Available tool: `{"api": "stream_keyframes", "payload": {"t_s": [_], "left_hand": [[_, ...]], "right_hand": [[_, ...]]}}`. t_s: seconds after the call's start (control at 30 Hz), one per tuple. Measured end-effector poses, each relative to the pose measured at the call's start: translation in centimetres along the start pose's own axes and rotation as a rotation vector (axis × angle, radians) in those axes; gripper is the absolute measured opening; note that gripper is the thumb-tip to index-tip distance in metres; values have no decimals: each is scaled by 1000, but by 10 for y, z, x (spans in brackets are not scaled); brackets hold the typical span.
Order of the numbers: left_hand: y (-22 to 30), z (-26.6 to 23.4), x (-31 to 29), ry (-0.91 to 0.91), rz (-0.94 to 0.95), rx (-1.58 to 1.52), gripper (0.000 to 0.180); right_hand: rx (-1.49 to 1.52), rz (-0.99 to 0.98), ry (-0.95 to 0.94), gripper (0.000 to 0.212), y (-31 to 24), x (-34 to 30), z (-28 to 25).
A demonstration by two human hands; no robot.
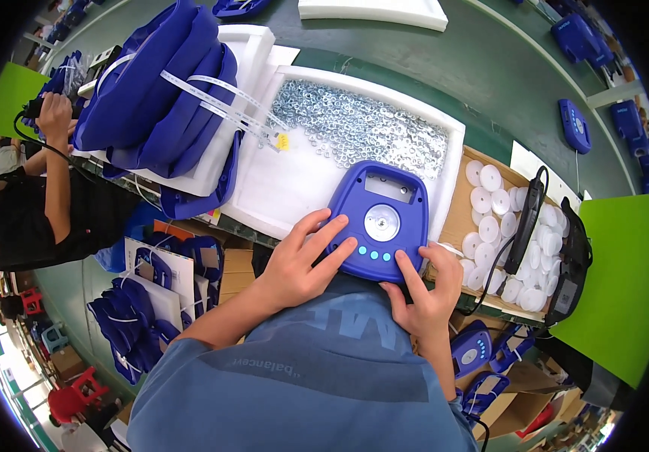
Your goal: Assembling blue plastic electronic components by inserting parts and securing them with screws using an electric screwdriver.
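A blue plastic housing panel (pixel 351 261) lies in front of me, over the near edge of the white foam tray (pixel 260 184). It has a rectangular opening at its far end, a clear round disc (pixel 382 223) in the middle and several light-blue dots along the near side. My left hand (pixel 300 264) grips its left edge, fingers stretched over the top face; the thumb is hidden. At the near right corner my right hand (pixel 428 297) holds it, the index finger pressed on the face near the dots and the thumb at the near edge.
Small metal nuts or washers (pixel 362 120) fill the tray's far part. A blue panel stack (pixel 162 90) with white ribbon cables stands left. White discs (pixel 490 226) fill a cardboard box; a black corded tool (pixel 526 226) lies across it. Another person (pixel 38 196) works at left.
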State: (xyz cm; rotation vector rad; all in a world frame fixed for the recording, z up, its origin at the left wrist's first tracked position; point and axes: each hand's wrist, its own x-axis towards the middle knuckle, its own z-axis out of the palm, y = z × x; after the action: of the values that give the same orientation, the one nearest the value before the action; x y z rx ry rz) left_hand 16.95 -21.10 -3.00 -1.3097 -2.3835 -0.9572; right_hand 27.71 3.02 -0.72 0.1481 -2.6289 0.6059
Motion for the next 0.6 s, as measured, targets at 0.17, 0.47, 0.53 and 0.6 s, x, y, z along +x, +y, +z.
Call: {"api": "stream_keyframes", "payload": {"t_s": [0.17, 0.47, 0.53, 0.6], "left_hand": [[1, -1, 0, 0, -6, 9, 58], [-1, 2, -3, 29, 17, 5, 59], [-2, 1, -3, 45, 29, 17, 59], [-4, -1, 2, 55, 43, -3, 60]], "right_hand": [[7, -20, 14, 56, 4, -6, 6], [11, -30, -22, 56, 3, -6, 2], [16, -35, -12, 57, 2, -4, 3], [20, -43, 4, 57, -1, 3, -1]]}}
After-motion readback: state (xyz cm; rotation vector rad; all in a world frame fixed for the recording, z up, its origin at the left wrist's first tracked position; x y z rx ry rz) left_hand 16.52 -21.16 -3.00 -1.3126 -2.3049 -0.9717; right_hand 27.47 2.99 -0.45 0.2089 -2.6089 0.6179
